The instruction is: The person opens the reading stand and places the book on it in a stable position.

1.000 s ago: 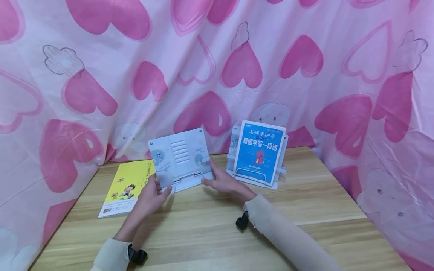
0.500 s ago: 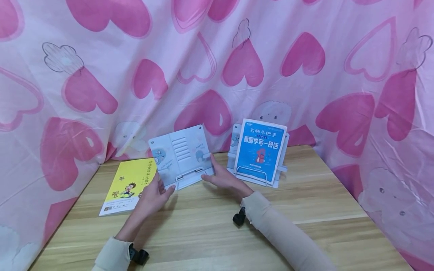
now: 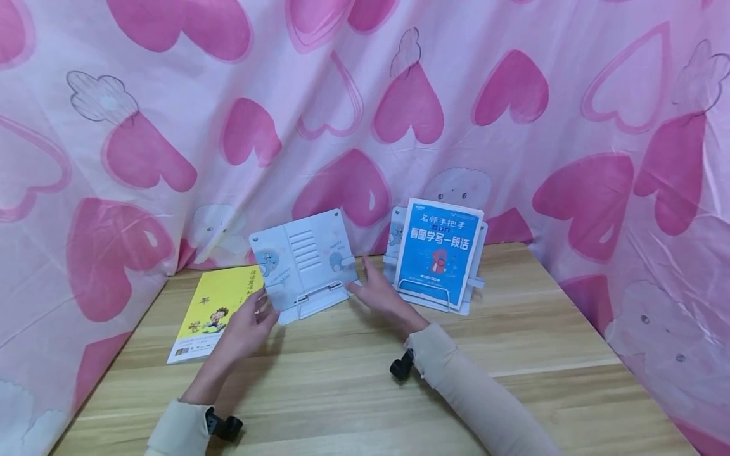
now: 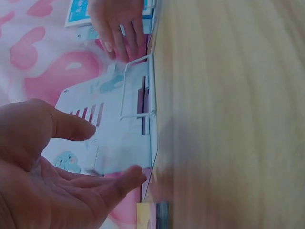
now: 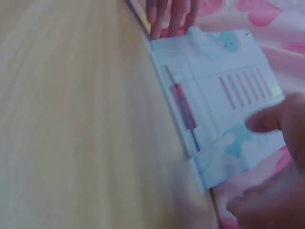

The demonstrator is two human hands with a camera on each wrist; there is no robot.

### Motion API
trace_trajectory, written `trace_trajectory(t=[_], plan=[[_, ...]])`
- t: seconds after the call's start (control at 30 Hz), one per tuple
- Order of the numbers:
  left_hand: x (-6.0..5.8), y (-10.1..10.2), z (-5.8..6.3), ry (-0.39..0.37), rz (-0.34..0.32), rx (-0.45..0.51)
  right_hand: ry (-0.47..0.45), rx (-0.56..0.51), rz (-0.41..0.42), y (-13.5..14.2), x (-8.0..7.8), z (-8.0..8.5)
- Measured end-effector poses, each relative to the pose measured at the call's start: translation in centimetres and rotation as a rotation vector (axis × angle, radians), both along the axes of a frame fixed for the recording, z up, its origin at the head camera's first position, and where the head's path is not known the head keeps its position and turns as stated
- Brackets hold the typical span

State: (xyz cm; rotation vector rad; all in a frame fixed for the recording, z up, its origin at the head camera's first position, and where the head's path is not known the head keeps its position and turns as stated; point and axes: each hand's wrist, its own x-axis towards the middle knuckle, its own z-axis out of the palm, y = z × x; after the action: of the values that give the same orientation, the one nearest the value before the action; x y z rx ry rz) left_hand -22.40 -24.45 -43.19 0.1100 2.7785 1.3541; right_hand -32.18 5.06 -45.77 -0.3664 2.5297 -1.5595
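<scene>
A pale blue book stand (image 3: 313, 259) with slots, cartoon prints and a wire page holder leans back upright on the table, its wire at the front. My left hand (image 3: 246, 329) is beside the stand's lower left corner. In the left wrist view its thumb and fingers (image 4: 121, 186) are spread apart with nothing between them. On the other side, my right hand (image 3: 381, 294) is at the stand's lower right edge. The right wrist view shows that hand's thumb (image 5: 267, 119) and fingers spread, holding nothing.
A second matching stand (image 3: 390, 269) holds a blue-covered book (image 3: 438, 253) behind its wire, just right of my right hand. A yellow book (image 3: 213, 301) lies flat at left, partly behind my left hand. A pink heart-print curtain (image 3: 342, 82) hangs behind the wooden table (image 3: 342, 392).
Both hands have drawn slightly outward from the sides of the book stand, left hand to the left, right hand to the right. The stand stays in place.
</scene>
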Motion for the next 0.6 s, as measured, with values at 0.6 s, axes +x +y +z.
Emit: trace_trajectory(t=[0.6], plan=[[-1.2, -9.2, -0.3, -0.048, 0.294, -0.093, 0.086, -0.179, 0.269, -7.8, 6.8, 1.9]])
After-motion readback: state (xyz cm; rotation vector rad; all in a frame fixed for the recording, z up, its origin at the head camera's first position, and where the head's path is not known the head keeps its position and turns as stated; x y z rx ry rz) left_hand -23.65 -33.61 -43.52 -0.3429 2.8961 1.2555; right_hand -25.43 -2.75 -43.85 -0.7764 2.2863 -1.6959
